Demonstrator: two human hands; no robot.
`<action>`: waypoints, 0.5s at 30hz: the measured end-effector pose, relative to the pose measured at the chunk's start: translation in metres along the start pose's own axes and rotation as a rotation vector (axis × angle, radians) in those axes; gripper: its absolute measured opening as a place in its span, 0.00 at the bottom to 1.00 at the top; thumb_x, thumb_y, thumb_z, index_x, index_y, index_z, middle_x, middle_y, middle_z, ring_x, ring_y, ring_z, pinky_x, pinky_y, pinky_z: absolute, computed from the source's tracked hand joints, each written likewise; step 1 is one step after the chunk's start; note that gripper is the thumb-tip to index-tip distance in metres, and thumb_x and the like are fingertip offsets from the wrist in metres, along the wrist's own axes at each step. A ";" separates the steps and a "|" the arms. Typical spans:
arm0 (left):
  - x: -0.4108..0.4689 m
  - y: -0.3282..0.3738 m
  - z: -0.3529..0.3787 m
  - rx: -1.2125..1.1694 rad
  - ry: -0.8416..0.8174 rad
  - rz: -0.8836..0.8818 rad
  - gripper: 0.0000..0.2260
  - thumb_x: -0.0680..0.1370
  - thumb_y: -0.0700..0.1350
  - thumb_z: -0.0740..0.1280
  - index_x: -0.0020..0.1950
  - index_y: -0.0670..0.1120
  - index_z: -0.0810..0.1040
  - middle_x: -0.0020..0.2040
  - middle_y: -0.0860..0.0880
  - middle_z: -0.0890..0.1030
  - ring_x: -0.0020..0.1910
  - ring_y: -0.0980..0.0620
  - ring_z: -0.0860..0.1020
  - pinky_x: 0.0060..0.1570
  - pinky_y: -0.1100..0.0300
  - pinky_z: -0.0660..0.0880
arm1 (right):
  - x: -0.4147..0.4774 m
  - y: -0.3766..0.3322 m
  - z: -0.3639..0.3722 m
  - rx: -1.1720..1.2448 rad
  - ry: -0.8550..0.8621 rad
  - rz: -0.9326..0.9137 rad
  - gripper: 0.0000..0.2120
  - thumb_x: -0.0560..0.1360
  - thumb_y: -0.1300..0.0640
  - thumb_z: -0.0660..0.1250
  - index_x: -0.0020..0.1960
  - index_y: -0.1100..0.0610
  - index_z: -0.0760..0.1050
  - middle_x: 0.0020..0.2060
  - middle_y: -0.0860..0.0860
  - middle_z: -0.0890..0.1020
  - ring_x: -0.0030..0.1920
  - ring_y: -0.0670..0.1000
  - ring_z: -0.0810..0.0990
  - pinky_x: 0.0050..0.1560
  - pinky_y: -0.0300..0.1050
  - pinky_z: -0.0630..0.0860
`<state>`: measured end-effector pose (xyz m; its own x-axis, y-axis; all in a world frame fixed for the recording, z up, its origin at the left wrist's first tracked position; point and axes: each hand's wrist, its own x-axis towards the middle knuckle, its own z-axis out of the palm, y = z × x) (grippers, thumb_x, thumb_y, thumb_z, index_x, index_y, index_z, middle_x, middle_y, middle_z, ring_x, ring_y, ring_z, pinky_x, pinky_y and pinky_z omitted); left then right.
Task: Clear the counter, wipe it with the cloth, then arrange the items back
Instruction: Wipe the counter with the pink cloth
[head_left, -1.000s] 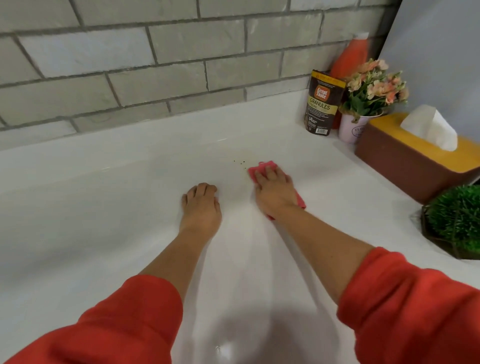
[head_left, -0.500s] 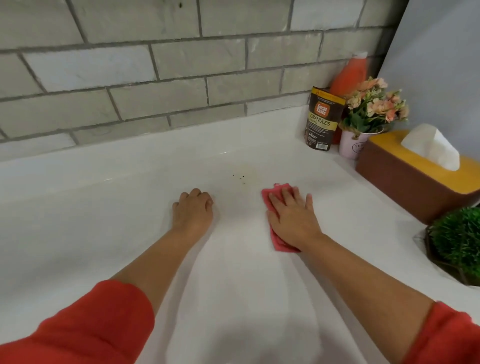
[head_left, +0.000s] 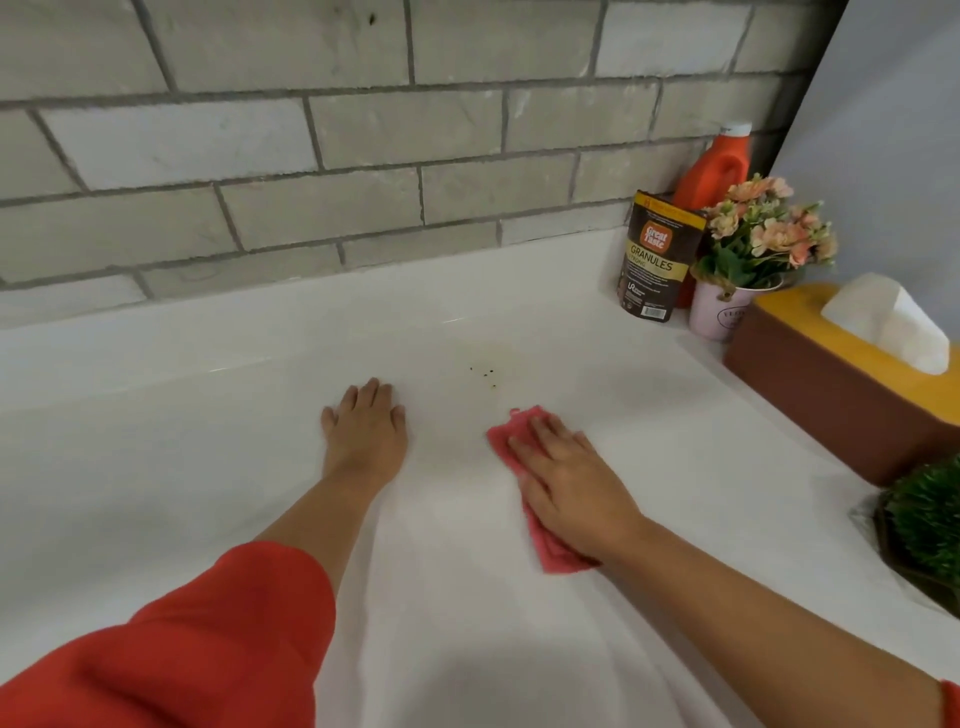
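**Left hand** (head_left: 363, 441): laid palm-down on the bare white bench (head_left: 182, 426), at 9 o'clock of the cloth and well apart from it. The fingers (head_left: 371, 402) are extended, close together and aimed at 12 o'clock; nothing is held. The forearm is run back to a red sleeve (head_left: 208, 634) at 7 o'clock of the frame. The placement is judged to be a brace while the other arm is worked.

**Dark specks** (head_left: 485, 373): a small scatter is noted at 11 o'clock of the cloth, near it but untouched by it. The wipe is judged unfinished there.

**Cloth** (head_left: 511, 434): pink, laid flat on the bench near mid-frame. Its far corner and near end are shown; the middle is covered.

**Right hand** (head_left: 571, 488): pressed flat on the cloth. The fingers (head_left: 543, 434) are straight, slightly spread and aimed at 11 o'clock, towards the specks. The cloth is pinned beneath them, not wrapped. The forearm is drawn back to 5 o'clock. The flat pose is judged to be chosen so that pressure is spread for wiping.

**Cleared items**: massed at 2 o'clock of the bench, in the corner.
- Granules pouch (head_left: 657, 260), with the orange bottle (head_left: 719, 166) behind it.
- Flower pot (head_left: 719, 314).
- Tissue box (head_left: 821, 395).
- Green plant (head_left: 930, 514), at 4 o'clock.

The grouping is judged to be made so that the middle is freed for the cloth. Putting back is not yet begun.
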<state>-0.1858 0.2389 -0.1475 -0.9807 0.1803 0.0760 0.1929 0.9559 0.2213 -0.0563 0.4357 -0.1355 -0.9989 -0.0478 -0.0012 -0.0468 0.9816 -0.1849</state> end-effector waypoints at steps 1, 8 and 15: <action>0.000 0.000 0.000 0.002 -0.003 0.001 0.20 0.82 0.48 0.49 0.73 0.46 0.60 0.75 0.49 0.59 0.74 0.47 0.56 0.70 0.46 0.52 | 0.011 0.010 -0.001 -0.031 0.027 0.078 0.41 0.67 0.42 0.30 0.76 0.51 0.56 0.76 0.55 0.54 0.77 0.54 0.49 0.74 0.48 0.48; 0.003 -0.001 0.004 0.005 -0.029 -0.016 0.21 0.82 0.49 0.47 0.75 0.46 0.57 0.77 0.49 0.56 0.76 0.47 0.53 0.72 0.45 0.50 | 0.114 0.030 0.000 -0.068 0.084 0.351 0.24 0.81 0.53 0.47 0.75 0.59 0.55 0.75 0.60 0.56 0.75 0.61 0.52 0.74 0.53 0.51; 0.003 -0.001 0.005 -0.013 -0.010 -0.014 0.20 0.82 0.48 0.49 0.75 0.46 0.58 0.76 0.49 0.57 0.76 0.47 0.53 0.72 0.45 0.50 | 0.118 -0.024 0.012 -0.006 0.055 -0.012 0.27 0.79 0.48 0.43 0.75 0.55 0.57 0.76 0.55 0.56 0.77 0.55 0.51 0.74 0.48 0.50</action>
<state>-0.1893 0.2392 -0.1522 -0.9835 0.1693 0.0633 0.1796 0.9552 0.2352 -0.1728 0.4041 -0.1432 -0.9972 -0.0497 0.0555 -0.0589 0.9821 -0.1788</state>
